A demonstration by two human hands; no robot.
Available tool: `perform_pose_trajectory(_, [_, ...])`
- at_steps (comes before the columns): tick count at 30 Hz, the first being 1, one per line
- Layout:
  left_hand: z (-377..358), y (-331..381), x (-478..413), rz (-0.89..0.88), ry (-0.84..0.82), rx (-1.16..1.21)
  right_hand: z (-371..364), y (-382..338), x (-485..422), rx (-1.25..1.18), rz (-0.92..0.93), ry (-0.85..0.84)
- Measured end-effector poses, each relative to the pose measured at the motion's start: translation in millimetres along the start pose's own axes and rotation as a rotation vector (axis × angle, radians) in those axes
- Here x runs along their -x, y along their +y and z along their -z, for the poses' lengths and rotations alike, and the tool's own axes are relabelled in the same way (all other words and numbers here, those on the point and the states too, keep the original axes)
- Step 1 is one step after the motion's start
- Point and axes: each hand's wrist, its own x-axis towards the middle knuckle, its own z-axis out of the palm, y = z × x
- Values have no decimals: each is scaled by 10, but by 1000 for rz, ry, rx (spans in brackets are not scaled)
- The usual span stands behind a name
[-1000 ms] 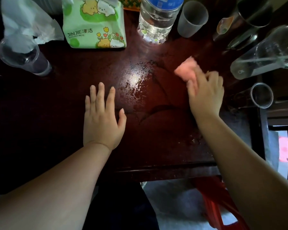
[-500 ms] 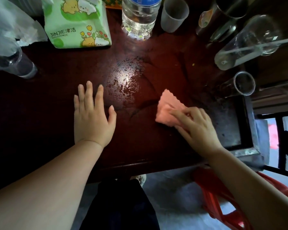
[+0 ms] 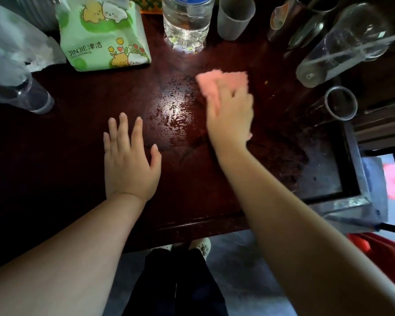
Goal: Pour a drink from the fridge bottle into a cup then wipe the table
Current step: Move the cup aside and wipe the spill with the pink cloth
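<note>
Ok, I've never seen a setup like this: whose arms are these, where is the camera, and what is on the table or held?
No machine here: a person wears one camera on the head, looking down at their own hands, so this is the only view. The left hand lies flat, fingers straight, on the dark table. The right hand, blurred, grips a pink cloth on the table beside a wet patch. At the far edge stand a green tissue pack, a water bottle and a frosted cup.
</note>
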Motion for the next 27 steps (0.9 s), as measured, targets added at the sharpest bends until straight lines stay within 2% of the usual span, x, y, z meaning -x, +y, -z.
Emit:
perform_pose_trajectory(5, [6,6,0,9,9,2,121,-87,588,-179,247,-75])
perform_pose_trajectory(8, [29,20,9,12,20,-3,343,110,805,-312,279,-86])
perform_pose_trajectory(10, [41,26,21,17,8,-13,484,451,965,-277,203,28])
perform_pose_trajectory(13, [52,33,49,18,-14,-40,565,936,1216,-140,-80,160])
perform_pose_trajectory(15, [73,45,58,6,-50,-79,537,1003,1306,-120,-302,180])
perform_pose_trajectory(17, [117,78,53,-7,-56,-115,531,939,1288,-114,-434,152])
perform_pose_trajectory(22, [173,742,19,-186,-28,0,538,952,1263,-179,-429,155])
perform_pose_trajectory(25, [-30,1286,-67,-20,-140,65,526,944,1248,-203,-454,163])
perform_pose_trajectory(27, [-187,1437,-127,61,-167,-17,521,942,1250,-210,-465,157])
